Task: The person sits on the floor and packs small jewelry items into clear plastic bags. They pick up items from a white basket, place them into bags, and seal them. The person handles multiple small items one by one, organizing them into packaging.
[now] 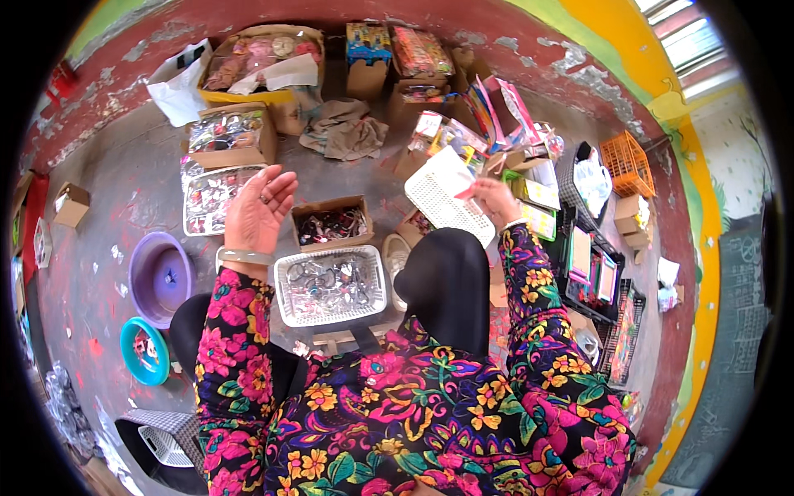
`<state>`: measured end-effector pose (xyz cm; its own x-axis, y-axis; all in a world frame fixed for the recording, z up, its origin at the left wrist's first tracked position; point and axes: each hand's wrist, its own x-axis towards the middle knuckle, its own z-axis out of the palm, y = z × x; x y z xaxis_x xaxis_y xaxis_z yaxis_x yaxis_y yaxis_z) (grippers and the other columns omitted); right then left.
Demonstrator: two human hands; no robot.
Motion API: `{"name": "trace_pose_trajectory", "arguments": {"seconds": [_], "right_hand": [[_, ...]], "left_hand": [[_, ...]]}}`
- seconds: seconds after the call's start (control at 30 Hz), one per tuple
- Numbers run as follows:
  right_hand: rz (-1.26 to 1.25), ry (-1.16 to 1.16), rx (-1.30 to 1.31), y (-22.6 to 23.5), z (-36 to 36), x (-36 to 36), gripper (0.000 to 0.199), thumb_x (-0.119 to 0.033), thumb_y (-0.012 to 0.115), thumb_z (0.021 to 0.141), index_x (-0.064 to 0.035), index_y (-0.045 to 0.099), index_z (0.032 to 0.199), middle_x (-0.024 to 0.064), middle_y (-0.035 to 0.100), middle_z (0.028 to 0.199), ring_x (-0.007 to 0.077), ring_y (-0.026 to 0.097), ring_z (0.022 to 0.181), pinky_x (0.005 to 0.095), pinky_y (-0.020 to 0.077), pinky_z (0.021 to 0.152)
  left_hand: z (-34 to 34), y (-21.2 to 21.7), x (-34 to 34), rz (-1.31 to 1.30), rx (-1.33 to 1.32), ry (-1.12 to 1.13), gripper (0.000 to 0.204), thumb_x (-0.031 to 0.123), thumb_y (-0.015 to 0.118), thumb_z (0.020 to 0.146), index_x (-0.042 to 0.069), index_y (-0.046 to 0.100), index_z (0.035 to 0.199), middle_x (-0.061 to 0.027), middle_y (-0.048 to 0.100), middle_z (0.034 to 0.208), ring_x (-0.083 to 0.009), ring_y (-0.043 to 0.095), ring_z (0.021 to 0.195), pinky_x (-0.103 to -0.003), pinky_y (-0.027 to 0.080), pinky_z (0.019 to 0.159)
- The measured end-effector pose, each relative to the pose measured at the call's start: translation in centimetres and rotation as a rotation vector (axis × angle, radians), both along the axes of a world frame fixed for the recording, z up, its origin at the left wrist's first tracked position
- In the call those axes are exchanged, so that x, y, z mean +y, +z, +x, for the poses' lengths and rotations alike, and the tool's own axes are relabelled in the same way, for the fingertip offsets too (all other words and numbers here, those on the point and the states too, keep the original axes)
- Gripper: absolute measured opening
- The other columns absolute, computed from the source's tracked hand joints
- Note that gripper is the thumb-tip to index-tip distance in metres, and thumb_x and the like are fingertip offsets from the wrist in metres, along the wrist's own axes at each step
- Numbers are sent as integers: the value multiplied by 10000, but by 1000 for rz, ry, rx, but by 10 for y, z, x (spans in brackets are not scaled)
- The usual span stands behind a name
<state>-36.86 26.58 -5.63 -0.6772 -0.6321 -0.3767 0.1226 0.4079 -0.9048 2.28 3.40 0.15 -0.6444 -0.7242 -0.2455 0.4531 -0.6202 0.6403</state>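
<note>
My left hand is raised with its fingers spread and nothing in it, above a white mesh basket full of small shiny trinkets. A ring and a pale bangle show on it. My right hand grips the edge of a flat white perforated tray, tilted up off the floor. Between the hands stands a small cardboard box with dark and red small items.
Open cardboard boxes of packaged trinkets line the red wall. A purple bowl and a teal bowl sit at left, an orange crate and dark trays at right. Crumpled cloth lies on the floor.
</note>
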Motion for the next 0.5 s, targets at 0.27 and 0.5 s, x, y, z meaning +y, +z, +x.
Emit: {"name": "trace_pose_trajectory", "arguments": {"seconds": [0.27,0.5], "right_hand": [[323,-125,-215,-83,-7,45,111,-70,599,782,-53,591,891,18,525,577,90,383,396,257,247,368],[713,668,826,-62,-44,38,210,-29,563,780,-68,531,983,85,580,595,146,570,450,262,444,353]], "left_hand": [[1,5,6,-23,-148,-60,337,242,485,896,-11,505,1118,-132,599,1028,-207,580,947,-276,473,786],[-5,10,10,-63,-193,-77,348,250,488,896,-20,506,1115,-137,602,1011,-204,583,933,-272,471,781]]}}
